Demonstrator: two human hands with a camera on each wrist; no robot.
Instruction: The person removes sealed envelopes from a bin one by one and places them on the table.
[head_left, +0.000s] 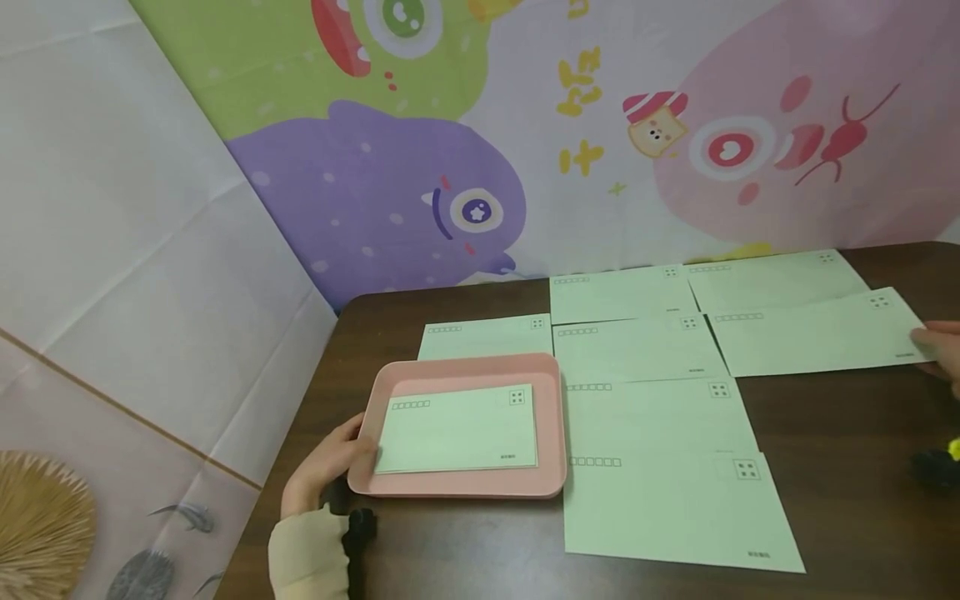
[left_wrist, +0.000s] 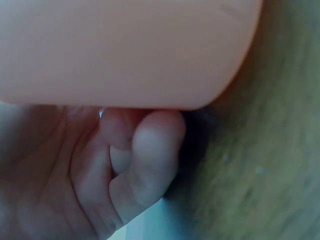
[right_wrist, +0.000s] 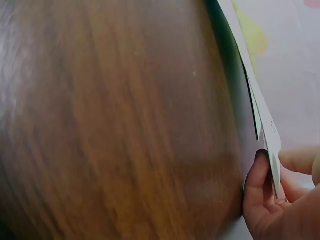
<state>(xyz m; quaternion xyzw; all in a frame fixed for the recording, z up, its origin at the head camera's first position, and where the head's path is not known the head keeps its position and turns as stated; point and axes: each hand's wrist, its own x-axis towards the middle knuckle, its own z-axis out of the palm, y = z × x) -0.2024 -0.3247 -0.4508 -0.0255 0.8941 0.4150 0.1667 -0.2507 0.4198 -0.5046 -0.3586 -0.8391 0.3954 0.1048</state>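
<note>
My left hand (head_left: 324, 460) grips the left side of a pink tray (head_left: 468, 483); in the left wrist view its fingers (left_wrist: 155, 150) curl beneath the tray's edge. Inside the tray lies a pale green envelope (head_left: 457, 433), with at least one more edge showing under it. Over at the far right, my right hand (head_left: 942, 350) pinches the right end of another envelope (head_left: 817, 333). The right wrist view shows that envelope (right_wrist: 272, 145) edge-on between thumb and fingers, its held end raised off the table. Its far end overlaps the envelope (head_left: 772, 279) behind it.
Several more envelopes lie face up on the dark wooden table (head_left: 465, 550): a column right of the tray, including the nearest envelope (head_left: 667, 508), and one envelope (head_left: 483, 337) partly behind the tray. A cartoon-printed cloth (head_left: 420, 208) hangs along the table's back edge.
</note>
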